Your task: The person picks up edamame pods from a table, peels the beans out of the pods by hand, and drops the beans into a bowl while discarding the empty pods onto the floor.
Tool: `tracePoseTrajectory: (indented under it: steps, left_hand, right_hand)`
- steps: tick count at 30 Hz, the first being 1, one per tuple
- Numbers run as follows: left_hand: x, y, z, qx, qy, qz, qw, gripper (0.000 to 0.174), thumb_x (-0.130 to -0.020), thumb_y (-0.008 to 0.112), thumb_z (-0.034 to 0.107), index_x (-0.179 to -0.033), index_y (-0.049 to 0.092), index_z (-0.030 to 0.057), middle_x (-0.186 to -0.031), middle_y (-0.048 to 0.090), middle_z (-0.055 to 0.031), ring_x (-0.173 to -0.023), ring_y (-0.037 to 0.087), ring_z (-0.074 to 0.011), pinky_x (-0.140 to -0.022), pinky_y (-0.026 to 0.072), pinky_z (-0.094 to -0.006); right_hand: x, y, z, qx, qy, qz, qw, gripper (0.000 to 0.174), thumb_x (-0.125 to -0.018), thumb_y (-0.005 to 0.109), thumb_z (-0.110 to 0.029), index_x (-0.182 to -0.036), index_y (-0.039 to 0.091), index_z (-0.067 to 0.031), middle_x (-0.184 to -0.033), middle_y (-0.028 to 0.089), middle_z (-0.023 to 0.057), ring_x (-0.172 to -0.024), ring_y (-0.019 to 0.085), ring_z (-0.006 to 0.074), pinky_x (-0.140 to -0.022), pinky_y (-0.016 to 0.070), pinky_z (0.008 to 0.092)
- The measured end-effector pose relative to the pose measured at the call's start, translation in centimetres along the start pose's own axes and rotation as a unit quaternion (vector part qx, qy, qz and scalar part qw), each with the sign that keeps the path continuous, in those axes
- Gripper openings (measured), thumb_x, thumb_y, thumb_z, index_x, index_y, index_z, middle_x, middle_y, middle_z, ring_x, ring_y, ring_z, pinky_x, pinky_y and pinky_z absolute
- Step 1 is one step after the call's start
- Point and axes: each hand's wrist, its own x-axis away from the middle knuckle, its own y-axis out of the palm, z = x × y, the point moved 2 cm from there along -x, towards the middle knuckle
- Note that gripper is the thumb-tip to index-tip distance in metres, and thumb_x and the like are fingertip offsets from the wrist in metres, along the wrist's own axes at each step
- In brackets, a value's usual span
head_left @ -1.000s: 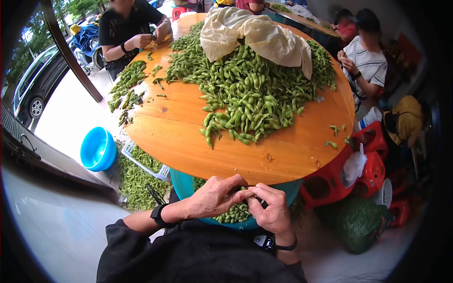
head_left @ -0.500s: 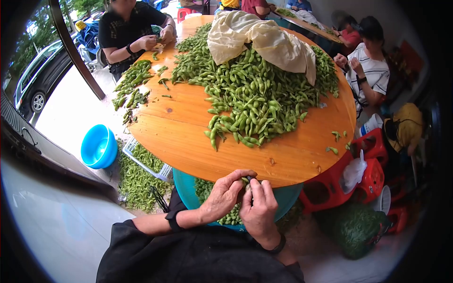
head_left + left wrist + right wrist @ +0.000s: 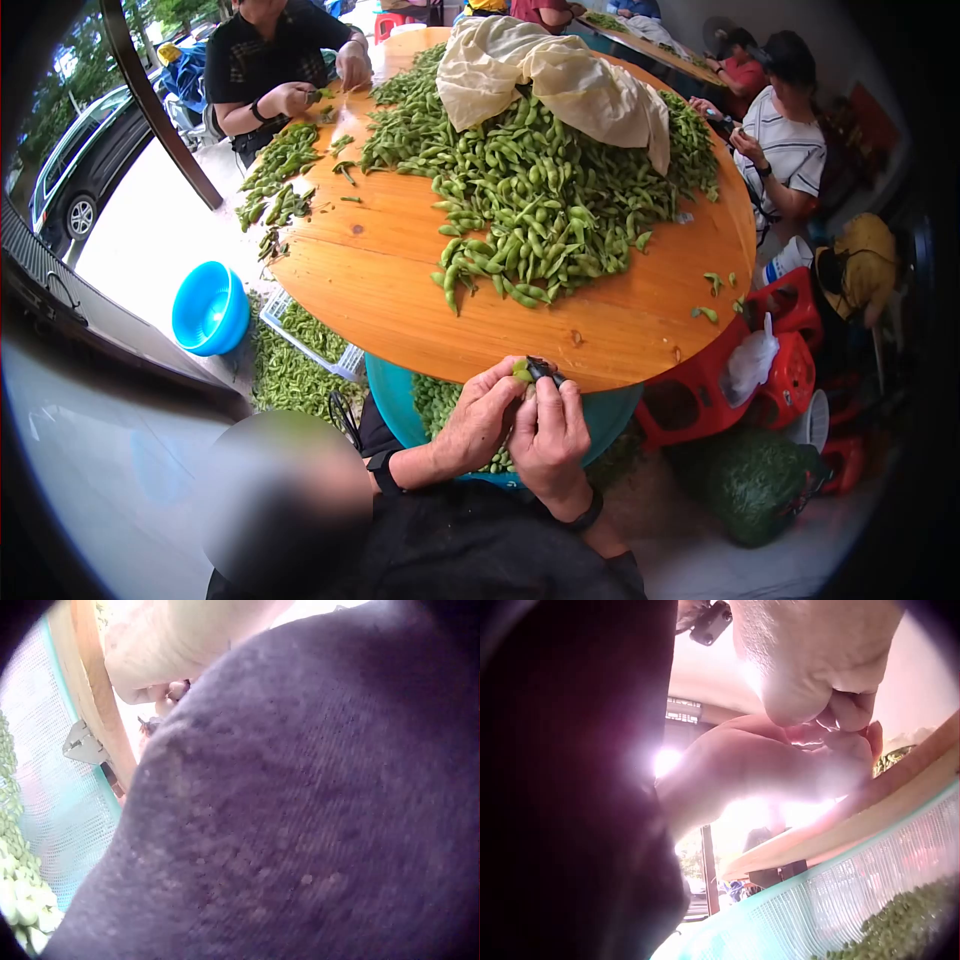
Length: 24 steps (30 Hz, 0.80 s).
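Note:
Over the near table edge in the head view, my left hand [image 3: 478,420] pinches a green soybean pod [image 3: 522,371] between thumb and fingers. My right hand [image 3: 552,445] meets it from the other side, fingers curled around a small dark object [image 3: 545,371] against the pod; its kind is not clear. Below both hands stands a teal mesh basket [image 3: 388,400] with shelled green beans [image 3: 433,400] inside. A large heap of pods [image 3: 540,210] covers the middle of the wooden table [image 3: 370,270]. Dark cloth [image 3: 300,795] fills most of the left wrist view.
A pale cloth [image 3: 560,80] lies on the heap. On the floor at left are a blue basin [image 3: 210,310], a white crate [image 3: 350,363] and loose pods [image 3: 290,385]. Red stools [image 3: 785,370] and a green bag [image 3: 755,490] stand at right. Other people sit around the table.
My hands have come closer together and moved slightly up and right toward the table edge. The dark object now shows more plainly beside the pod. A blurred round shape has appeared over my left arm.

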Motion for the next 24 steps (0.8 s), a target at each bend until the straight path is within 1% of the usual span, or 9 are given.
tracePoseTrajectory:
  steps: [2, 5, 7, 10, 13, 18, 20, 21, 24]
  left_hand:
    - [0.3, 0.5, -0.3, 0.302, -0.059, -0.015, 0.951, 0.016, -0.099, 0.056, 0.012, -0.111, 0.058, 0.0013, -0.096, 0.06, -0.0039, -0.079, 0.056, -0.013, -0.065, 0.0461, -0.0249]
    - [0.5, 0.1, -0.6, 0.166, -0.104, -0.045, 0.98, 0.02, -0.105, 0.047, 0.017, -0.117, 0.057, 0.0057, -0.077, 0.048, 0.0055, -0.064, 0.042, -0.0041, -0.055, 0.0359, -0.0204]
    - [0.1, -1.3, -0.4, 0.104, -0.127, -0.12, 0.979, 0.023, -0.107, 0.044, 0.023, -0.111, 0.058, 0.0046, -0.074, 0.047, 0.0044, -0.061, 0.04, -0.0046, -0.052, 0.0326, -0.0202]
    - [-0.1, -2.2, 0.8, 0.083, -0.18, -0.17, 0.965, 0.026, -0.107, 0.044, 0.025, -0.106, 0.058, 0.0025, -0.079, 0.056, 0.0013, -0.061, 0.042, -0.0045, -0.049, 0.0317, -0.0206]
    - [0.0, -2.9, 0.9, 0.076, -0.221, -0.2, 0.951, 0.028, -0.106, 0.047, 0.026, -0.106, 0.06, 0.0021, -0.076, 0.057, -0.0007, -0.058, 0.041, -0.0055, -0.049, 0.0308, -0.0208]
    - [0.5, -2.5, 0.7, 0.17, -0.227, -0.154, 0.946, 0.022, -0.103, 0.053, 0.024, -0.109, 0.059, 0.0035, -0.091, 0.064, -0.0037, -0.059, 0.043, -0.0056, -0.05, 0.0331, -0.0196]
    - [0.8, -2.5, 0.1, 0.187, -0.225, -0.152, 0.944, 0.02, -0.102, 0.055, 0.023, -0.11, 0.058, 0.0042, -0.096, 0.066, -0.0046, -0.06, 0.044, -0.0057, -0.051, 0.0342, -0.0195]
    - [0.9, -2.5, -0.2, 0.188, -0.203, -0.146, 0.95, 0.018, -0.102, 0.054, 0.022, -0.107, 0.057, 0.0045, -0.095, 0.065, -0.0041, -0.061, 0.044, -0.0061, -0.052, 0.0347, -0.0204]
    - [1.3, -1.9, -0.8, 0.231, -0.194, -0.118, 0.946, 0.013, -0.102, 0.054, 0.018, -0.104, 0.056, 0.0059, -0.092, 0.063, -0.0027, -0.063, 0.045, -0.0067, -0.054, 0.036, -0.0215]
  right_hand:
    - [-0.2, -0.5, 0.6, -0.057, 0.025, 0.001, 0.998, 0.019, -0.085, 0.063, 0.002, -0.103, 0.062, 0.0062, -0.085, 0.06, 0.0184, -0.071, 0.064, 0.0331, -0.059, 0.0518, 0.0386]
    - [-0.3, -1.5, 1.9, -0.181, 0.14, -0.068, 0.971, 0.015, -0.085, 0.06, 0.003, -0.1, 0.064, 0.006, -0.081, 0.06, 0.0194, -0.069, 0.064, 0.0343, -0.058, 0.0518, 0.0366]
    - [0.1, -1.9, 2.8, -0.221, 0.169, -0.085, 0.957, 0.013, -0.088, 0.061, 0.002, -0.099, 0.064, 0.0073, -0.077, 0.06, 0.014, -0.062, 0.063, 0.0253, -0.054, 0.049, 0.0308]
    - [0.7, -2.1, 3.6, -0.463, 0.365, -0.16, 0.791, 0.018, -0.095, 0.059, -0.004, -0.107, 0.061, 0.0091, -0.075, 0.057, 0.0012, -0.056, 0.05, 0.0045, -0.049, 0.0394, 0.0223]
    - [1.2, -1.9, 4.4, -0.546, 0.426, -0.179, 0.699, 0.02, -0.096, 0.057, -0.004, -0.111, 0.06, 0.0092, -0.071, 0.054, 0.0006, -0.055, 0.046, 0.0044, -0.048, 0.0365, 0.0217]
    - [1.3, -1.8, 4.0, -0.511, 0.406, -0.183, 0.735, 0.02, -0.096, 0.057, -0.004, -0.111, 0.06, 0.0095, -0.071, 0.053, 0.0003, -0.055, 0.046, 0.0039, -0.048, 0.0358, 0.0216]
    - [1.2, -1.9, 3.9, -0.431, 0.327, -0.169, 0.824, 0.018, -0.092, 0.06, -0.002, -0.106, 0.062, 0.0096, -0.075, 0.059, 0.0048, -0.058, 0.054, 0.0094, -0.05, 0.0417, 0.0251]
    - [1.3, -1.9, 3.8, -0.431, 0.327, -0.17, 0.824, 0.018, -0.092, 0.06, -0.002, -0.106, 0.062, 0.0096, -0.075, 0.059, 0.0048, -0.058, 0.054, 0.0094, -0.05, 0.0417, 0.0251]
    - [0.9, -2.2, 3.1, -0.289, 0.22, -0.164, 0.917, 0.017, -0.083, 0.064, 0.002, -0.1, 0.065, 0.0063, -0.083, 0.061, 0.0159, -0.071, 0.065, 0.0273, -0.058, 0.0504, 0.0324]
